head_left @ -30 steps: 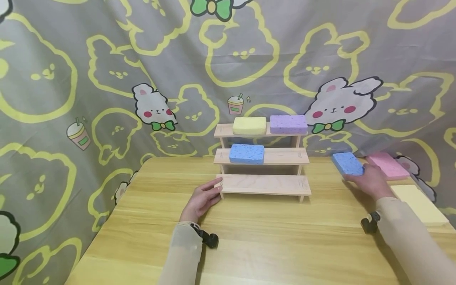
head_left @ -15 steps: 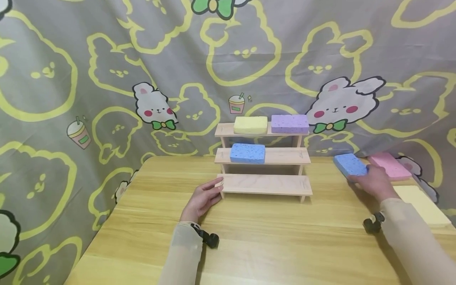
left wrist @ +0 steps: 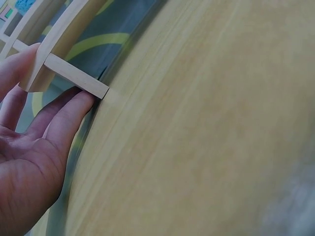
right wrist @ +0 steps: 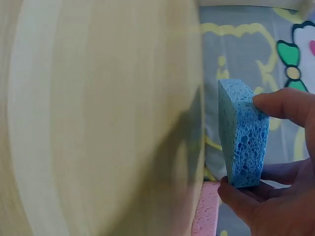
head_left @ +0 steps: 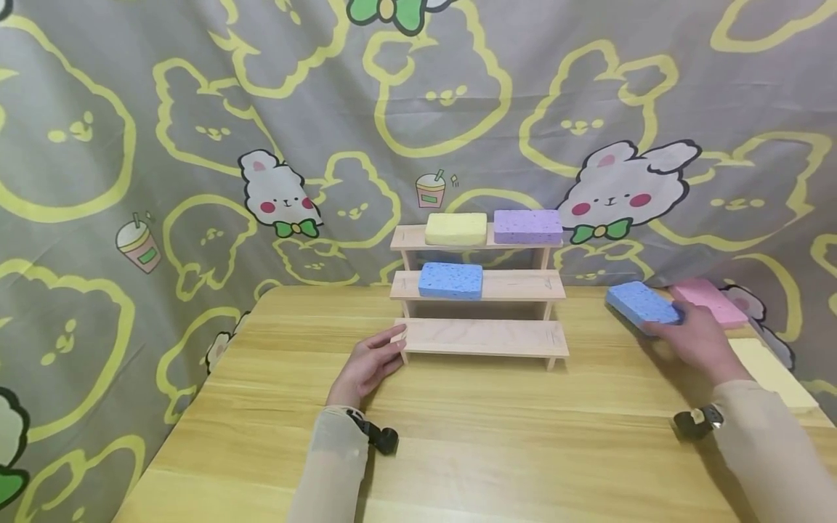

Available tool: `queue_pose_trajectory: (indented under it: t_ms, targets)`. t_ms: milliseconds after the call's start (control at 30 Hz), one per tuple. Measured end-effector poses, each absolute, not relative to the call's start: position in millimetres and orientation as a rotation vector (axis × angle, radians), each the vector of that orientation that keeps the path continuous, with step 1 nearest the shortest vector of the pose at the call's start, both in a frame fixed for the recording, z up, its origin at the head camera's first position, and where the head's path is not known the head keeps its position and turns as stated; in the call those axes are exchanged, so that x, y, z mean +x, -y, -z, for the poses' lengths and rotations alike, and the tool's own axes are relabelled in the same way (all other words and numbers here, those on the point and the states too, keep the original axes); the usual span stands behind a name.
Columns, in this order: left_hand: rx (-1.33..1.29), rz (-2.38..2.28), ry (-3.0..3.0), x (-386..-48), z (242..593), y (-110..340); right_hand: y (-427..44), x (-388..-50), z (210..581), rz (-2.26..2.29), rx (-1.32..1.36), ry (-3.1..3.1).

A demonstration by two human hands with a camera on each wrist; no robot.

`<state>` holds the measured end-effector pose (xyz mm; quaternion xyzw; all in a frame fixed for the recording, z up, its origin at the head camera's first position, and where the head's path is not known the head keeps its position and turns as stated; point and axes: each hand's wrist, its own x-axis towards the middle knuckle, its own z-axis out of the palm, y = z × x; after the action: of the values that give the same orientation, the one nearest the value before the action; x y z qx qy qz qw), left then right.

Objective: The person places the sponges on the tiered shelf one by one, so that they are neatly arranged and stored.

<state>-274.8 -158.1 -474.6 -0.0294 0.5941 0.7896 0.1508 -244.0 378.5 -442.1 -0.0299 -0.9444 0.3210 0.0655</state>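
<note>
My right hand (head_left: 702, 340) pinches a blue sponge (head_left: 642, 301) near its right end. In the right wrist view that sponge (right wrist: 243, 132) is held between the thumb and fingers, apart from the tabletop. A three-step wooden shelf (head_left: 480, 337) stands in the middle, and my left hand (head_left: 368, 367) grips the left end of its lowest step. The left wrist view shows fingers (left wrist: 69, 115) below the board beside the shelf leg (left wrist: 76, 76). Another blue sponge (head_left: 451, 281) lies on the middle step. On the top step lie a yellow sponge (head_left: 455, 229) and a purple sponge (head_left: 527, 226).
A pink sponge (head_left: 709, 301) lies on the table at the back right, beyond my right hand. Nearer on the right is a pale yellow sponge (head_left: 771, 370), partly behind the forearm. A patterned curtain (head_left: 314, 109) hangs behind the wooden table (head_left: 484, 443).
The blue sponge in my right hand has risen off the table and tilted, with the hand shifting slightly right. My left hand keeps its place on the shelf.
</note>
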Motion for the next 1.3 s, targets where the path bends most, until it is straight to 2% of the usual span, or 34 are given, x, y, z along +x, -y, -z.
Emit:
queue_pose_trajectory:
  t_ms: [333, 833, 1300]
  targets:
    - [-0.05, -2.254, -1.73, -273, 474, 161, -370, -234, 428, -0.981, 0.047, 2.758]
    - [-0.156, -2.282, -1.806, -274, 467, 150, -369, -227, 424, -1.038, 0.13, 2.703]
    - [-0.183, -2.224, -1.963, -276, 468, 141, -360, -219, 413, -1.305, 0.235, 2.532]
